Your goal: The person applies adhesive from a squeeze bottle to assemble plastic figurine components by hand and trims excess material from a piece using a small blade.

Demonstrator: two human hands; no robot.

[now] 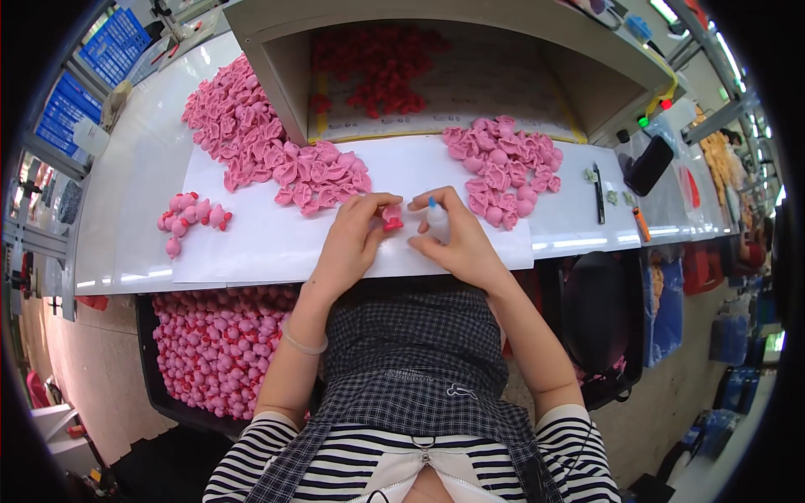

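Note:
My left hand [359, 237] pinches a small pink-and-red figurine part [392, 220] between thumb and fingers, just over the white sheet [402, 172]. Beside it, my right hand [457, 230] is wrapped round a small white squeeze bottle [437, 221] whose blue tip [432, 202] points up. The two hands are close together but apart. To the left, a pile of pink moulded parts [243, 126] spreads over the table. A smaller pile of pink pieces [503, 168] lies beyond my right hand. Several pink-and-red figurines [186, 220] sit at the sheet's left side.
A grey open-fronted box [281, 80] stands at the back, red parts [386, 84] inside. A black bin [151, 369] full of pink-and-red figurines is below the table's left edge. At right lie a black pen [599, 194], an orange tool [641, 225] and a black phone-like object [650, 166].

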